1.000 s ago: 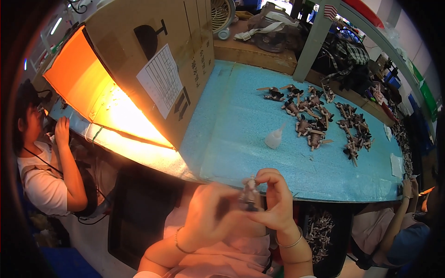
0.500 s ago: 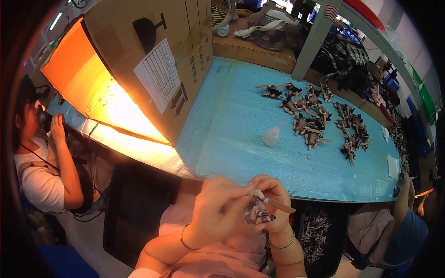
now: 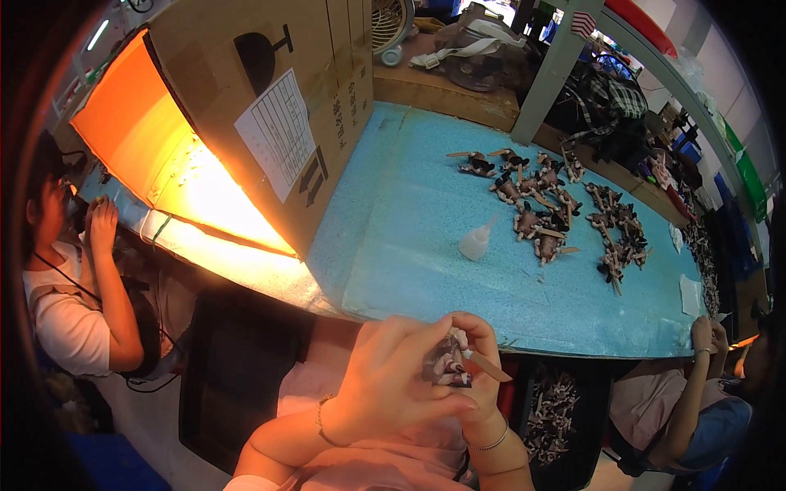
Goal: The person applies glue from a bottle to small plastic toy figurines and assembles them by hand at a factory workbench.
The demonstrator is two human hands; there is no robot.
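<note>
In front of my body, just off the near edge of the table, both hands are wrapped round a small painted figurine, brown, cream and dark. A flat tan blade-like piece sticks out of it to the right. My left hand closes on its left side, with the thumb stretched below it. My right hand cups it from behind and the right, its fingers curled over the top. The fingers partly cover the figurine. Similar figurines lie in a loose group farther up the blue table.
A white squeeze bottle with a thin nozzle stands on the table. At left a large cardboard box shields a bright glow. Black bins sit below the edge, the right one holding small parts. People work at left and right.
My left thumb and fingers have shifted round the figurine, the thumb now lying below it. The figurine and its tan piece have turned slightly downward. The co-worker's hands at right have moved.
</note>
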